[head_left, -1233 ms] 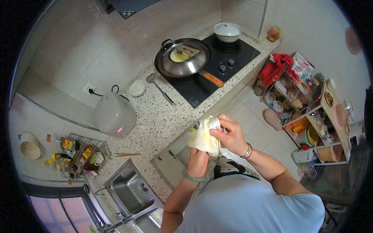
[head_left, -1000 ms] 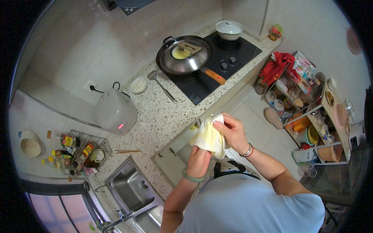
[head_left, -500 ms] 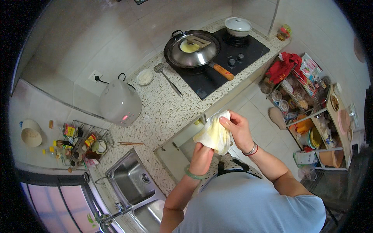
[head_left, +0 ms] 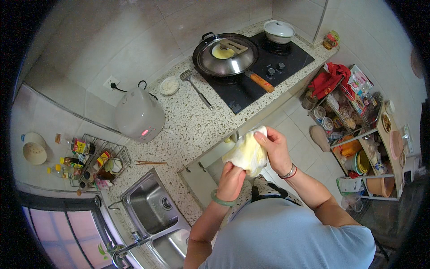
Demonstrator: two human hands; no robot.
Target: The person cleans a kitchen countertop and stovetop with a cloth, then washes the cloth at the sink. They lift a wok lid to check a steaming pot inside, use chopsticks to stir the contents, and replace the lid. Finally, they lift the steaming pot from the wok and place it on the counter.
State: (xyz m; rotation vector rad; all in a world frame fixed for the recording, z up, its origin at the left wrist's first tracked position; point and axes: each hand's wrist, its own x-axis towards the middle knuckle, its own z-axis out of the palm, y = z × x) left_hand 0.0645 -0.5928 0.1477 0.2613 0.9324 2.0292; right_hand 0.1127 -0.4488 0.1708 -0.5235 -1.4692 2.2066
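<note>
A crumpled white and yellow cloth (head_left: 247,154) is held up in front of my body, over the edge of the counter. My left hand (head_left: 229,184), with a green bangle at its wrist, grips the lower edge; part of its fingers is hidden by the folds. On the other side, my right hand (head_left: 277,150) pinches the cloth with the thumb on top and the fingers behind. Beyond both hands, a lidded wok (head_left: 224,60) with a wooden handle sits on the black cooktop (head_left: 242,99).
A slotted turner (head_left: 196,89), a small white dish (head_left: 169,86), a rice cooker (head_left: 139,117) and chopsticks (head_left: 150,162) lie about the speckled counter. The steel sink (head_left: 152,210) is at lower left, a bottle rack (head_left: 101,163) beyond it. A loaded shelf (head_left: 358,134) stands at right.
The cloth has shifted slightly in my hands and its folds lie differently, with the top nearer my right thumb spread wider. Both hands keep their hold; the view has moved a little.
</note>
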